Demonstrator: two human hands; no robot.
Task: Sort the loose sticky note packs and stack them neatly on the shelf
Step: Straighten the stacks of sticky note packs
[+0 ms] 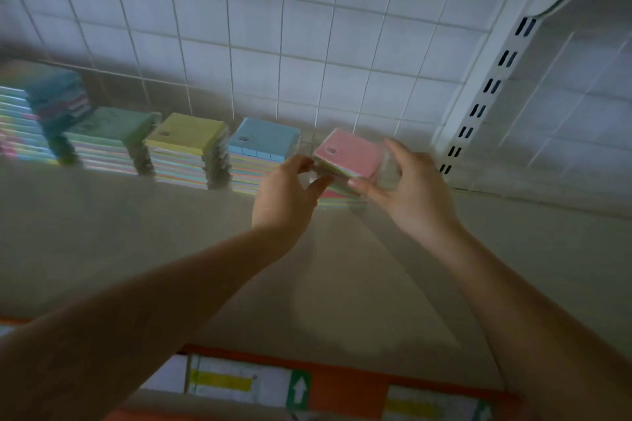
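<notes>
A pink-topped sticky note pack (349,152) in clear wrap is held tilted just above a low stack of packs (337,198) at the back of the shelf (136,232). My left hand (285,195) pinches the pack's left edge. My right hand (407,188) grips its right side, thumb at the front and fingers behind. Left of it stand a blue-topped stack (261,154), a yellow-topped stack (186,147), a green-topped stack (109,137) and, at the far left, a tall stack with teal packs askew on top (56,99).
A white wire grid (273,27) backs the shelf. A white slotted upright (489,85) closes the bay at the right. Price labels on an orange strip (342,390) run along the shelf's front edge. Bare shelf surface lies in front of the stacks.
</notes>
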